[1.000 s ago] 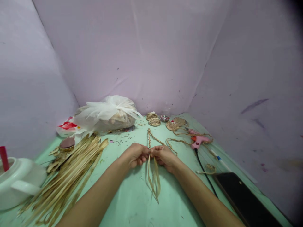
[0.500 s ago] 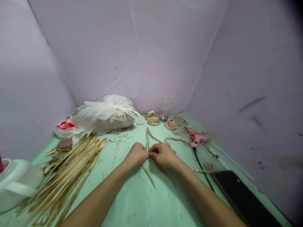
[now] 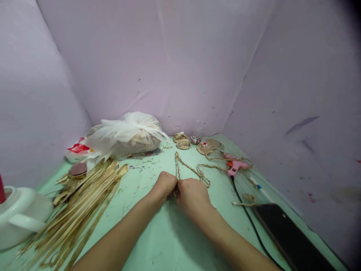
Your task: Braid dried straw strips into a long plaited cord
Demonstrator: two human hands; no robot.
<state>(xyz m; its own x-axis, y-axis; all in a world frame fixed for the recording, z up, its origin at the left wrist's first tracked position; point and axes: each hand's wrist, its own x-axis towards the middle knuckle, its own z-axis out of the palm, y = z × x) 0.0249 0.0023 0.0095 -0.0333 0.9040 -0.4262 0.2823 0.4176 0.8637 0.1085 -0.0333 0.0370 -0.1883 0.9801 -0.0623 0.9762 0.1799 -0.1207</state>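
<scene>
A thin tan braid of dried plant fibre (image 3: 178, 167) runs from the middle of the table down to my hands. My left hand (image 3: 167, 185) is closed at its near end, fingers curled. Pressed against it, my right hand (image 3: 193, 192) is closed too, back of the hand turned up, on the same end. The fingertips and the loose strand ends are hidden behind my knuckles. The rest of the braid loops away to the right, toward a pink glue gun (image 3: 236, 167).
Dried leaf strips (image 3: 84, 210) lie in a bundle at left, beside a white pitcher-like container (image 3: 25, 214). A white plastic bag (image 3: 126, 133) stands behind. Woven discs (image 3: 183, 144) and a bead jar (image 3: 195, 140) sit at the back. A dark phone (image 3: 290, 233) lies right, near a black cord (image 3: 248, 214).
My right hand has rolled over so its back faces up, and its fingers have closed in. The loose strips that hung below my hands are now out of sight.
</scene>
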